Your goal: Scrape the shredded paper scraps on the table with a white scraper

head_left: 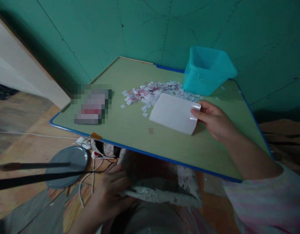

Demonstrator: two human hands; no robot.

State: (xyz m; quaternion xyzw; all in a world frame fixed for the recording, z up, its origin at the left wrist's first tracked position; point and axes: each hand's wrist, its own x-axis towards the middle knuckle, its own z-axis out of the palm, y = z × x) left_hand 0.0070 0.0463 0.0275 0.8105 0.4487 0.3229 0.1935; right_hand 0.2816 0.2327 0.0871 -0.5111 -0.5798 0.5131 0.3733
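Observation:
My right hand (214,118) pinches a glossy white sheet (173,112) by its right edge, thumb on top. The sheet curves slightly over the table, just in front of a pile of small white and pinkish paper squares (159,89), and hides part of it. Below the table's front edge, my left hand (114,183) has its fingers curled at the left side of a pale, dark-spotted edge (162,196) over my lap. What those fingers hold is hidden. Behind the pile's right end stands a turquoise plastic bin (206,73).
The pale green table (130,130) has a blue rim and stands against a green wall (145,29). A pixelated object (93,107) lies on its left side. On the floor are a round grey lid-like disc (67,167) and white cables (92,177). Dark straps cross the lower left.

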